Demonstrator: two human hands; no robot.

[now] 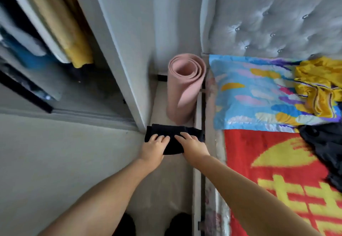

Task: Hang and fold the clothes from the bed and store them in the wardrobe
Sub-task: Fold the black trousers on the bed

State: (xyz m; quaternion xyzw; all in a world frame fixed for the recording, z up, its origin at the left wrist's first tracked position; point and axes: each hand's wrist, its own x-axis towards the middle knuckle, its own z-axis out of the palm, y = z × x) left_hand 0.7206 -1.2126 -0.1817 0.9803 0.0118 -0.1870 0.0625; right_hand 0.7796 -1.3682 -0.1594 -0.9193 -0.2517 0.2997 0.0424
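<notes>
The wardrobe [55, 54] interior on the left is blurred, and the items on its shelves cannot be identified. The folded black garment [172, 139] is partly covered by the left hand [153, 148] and the right hand [192, 147]. The yellow garment [318, 86] and the black clothes [325, 147] on the bed [268, 161] are cut by the right edge.

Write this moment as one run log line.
hands: left and right hold black cloth | bed: yellow garment waits
</notes>
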